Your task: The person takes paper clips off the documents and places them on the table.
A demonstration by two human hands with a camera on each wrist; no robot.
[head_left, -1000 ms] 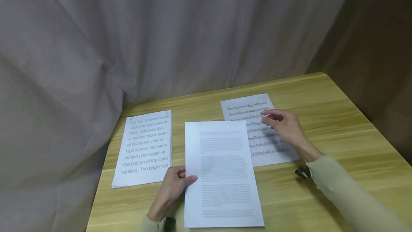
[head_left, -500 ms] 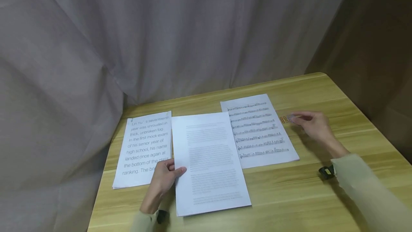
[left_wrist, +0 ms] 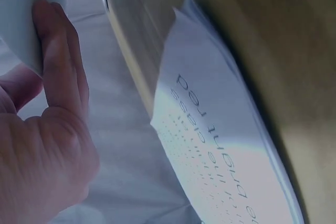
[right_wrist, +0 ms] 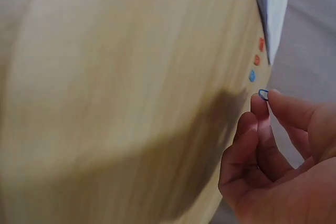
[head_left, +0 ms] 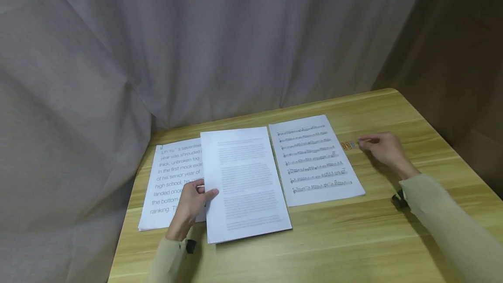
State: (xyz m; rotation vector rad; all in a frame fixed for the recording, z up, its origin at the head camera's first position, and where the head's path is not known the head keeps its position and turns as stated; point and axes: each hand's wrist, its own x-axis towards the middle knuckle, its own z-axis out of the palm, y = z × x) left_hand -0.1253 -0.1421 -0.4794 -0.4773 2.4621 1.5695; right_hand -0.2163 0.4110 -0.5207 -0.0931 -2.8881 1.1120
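Right hand (head_left: pixel 387 147) has thumb and finger pinched on a small blue bent-wire loop (right_wrist: pixel 263 94), a paper clip by the look of it. Using the white sheet of printed music (head_left: pixel 314 160) as the landmark, that hand and its clip are off to the right, past two orange wire clips (head_left: pixel 347 146) and a loose blue wire clip (head_left: pixel 353 144) lying in a row just beside it.

The white stack of small-print paper (head_left: pixel 247 182) is on the music's left, held up over the surface (head_left: pixel 334 243), long axis running near to far with the far end leaning left. Left hand (head_left: pixel 190 202) grips its left edge, so it's the nearer one; the right is well apart, with the music in between. Can't tell which way the pinched clip points, tbh.
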